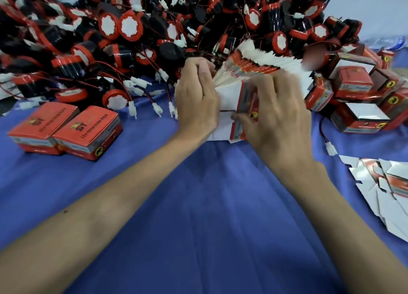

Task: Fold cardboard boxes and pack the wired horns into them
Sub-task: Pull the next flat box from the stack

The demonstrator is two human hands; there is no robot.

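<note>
L hand [196,99] grips flat-box stack [254,62] at fan's narrow end; R hand [280,117] pinches its front edge. Horn pile [132,28] just behind. Closed boxes [66,130] L, loose blanks [386,190] at R edge. Blue cloth [209,205] open nearside.

We see both arms bare: L forearm [99,205], R forearm [331,216]; small dark mole [65,211] on L one, near side.
</note>
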